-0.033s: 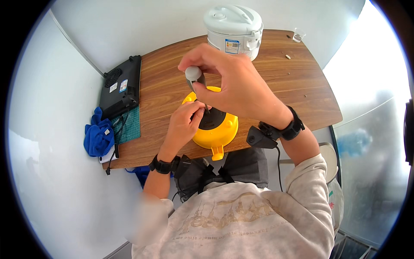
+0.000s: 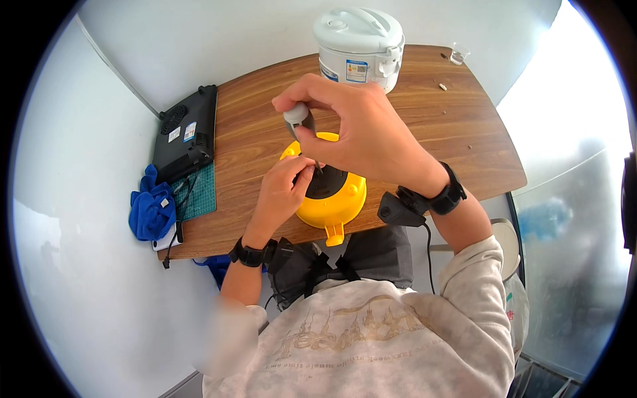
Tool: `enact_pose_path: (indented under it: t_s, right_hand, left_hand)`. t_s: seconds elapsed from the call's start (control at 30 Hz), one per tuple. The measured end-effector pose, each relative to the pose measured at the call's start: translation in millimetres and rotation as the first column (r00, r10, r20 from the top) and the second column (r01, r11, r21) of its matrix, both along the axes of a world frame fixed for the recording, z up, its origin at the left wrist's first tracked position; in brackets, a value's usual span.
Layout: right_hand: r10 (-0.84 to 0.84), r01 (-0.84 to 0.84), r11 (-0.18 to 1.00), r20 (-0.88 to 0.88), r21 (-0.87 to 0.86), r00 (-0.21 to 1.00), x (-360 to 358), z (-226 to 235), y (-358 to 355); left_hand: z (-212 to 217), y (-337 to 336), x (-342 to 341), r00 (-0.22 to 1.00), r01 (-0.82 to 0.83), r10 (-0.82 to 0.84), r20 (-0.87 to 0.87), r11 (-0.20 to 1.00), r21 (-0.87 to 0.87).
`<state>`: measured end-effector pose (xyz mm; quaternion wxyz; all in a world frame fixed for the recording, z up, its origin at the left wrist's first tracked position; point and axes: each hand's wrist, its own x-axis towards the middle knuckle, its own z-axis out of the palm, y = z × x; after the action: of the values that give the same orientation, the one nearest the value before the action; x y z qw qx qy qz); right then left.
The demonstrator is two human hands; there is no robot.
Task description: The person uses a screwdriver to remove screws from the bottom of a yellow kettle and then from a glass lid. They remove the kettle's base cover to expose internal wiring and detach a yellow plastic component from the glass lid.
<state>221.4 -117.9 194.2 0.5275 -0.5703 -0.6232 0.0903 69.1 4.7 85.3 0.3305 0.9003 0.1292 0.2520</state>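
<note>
A round yellow plastic housing (image 2: 338,207) with a black centre panel (image 2: 330,185) rests at the table's near edge, a small tab jutting toward me. My right hand (image 2: 352,126) is closed around the grey handle of a screwdriver (image 2: 296,114), held upright over the black panel. Its shaft runs down to the panel, where the tip is partly hidden. My left hand (image 2: 282,189) lies on the left side of the housing, fingers pinched together close to the shaft. What those fingers hold, if anything, is hidden.
Beyond my hands stands a white rice cooker (image 2: 358,50). At the left lie a black appliance (image 2: 186,132), a green cutting mat (image 2: 200,192), a blue cloth (image 2: 152,209) and a dark cable. A clear cup (image 2: 459,54) and small bits sit at the far right.
My right hand and the screwdriver handle have shifted very slightly. My left hand and the yellow housing stay in place.
</note>
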Motion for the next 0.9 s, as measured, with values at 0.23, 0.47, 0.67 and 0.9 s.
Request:
enact_pose_path:
  t_s: [0.23, 0.47, 0.67, 0.9]
  right_hand:
    - [-0.082, 0.059, 0.989, 0.176, 0.132, 0.981, 2, -1, -2]
    - [-0.107, 0.102, 0.992, 0.070, 0.070, 0.992, 1, -2, -3]
    - [-0.110, 0.065, 0.967, 0.173, 0.248, 0.979, 6, -7, 0]
    - [-0.089, 0.075, 0.990, 0.113, 0.121, 0.990, 5, -11, 3]
  left_hand:
    - [-5, 2, 2, 0.998, 0.028, -0.027, 0.050, 0.999, -0.017]
    - [3, -3, 0, 0.999, 0.002, -0.004, -0.046, 0.999, -0.049]
    - [2, -1, 2, 1.000, 0.024, -0.025, -0.012, 0.998, -0.056]
    - [2, -1, 0, 1.000, 0.016, -0.016, -0.010, 1.000, -0.017]
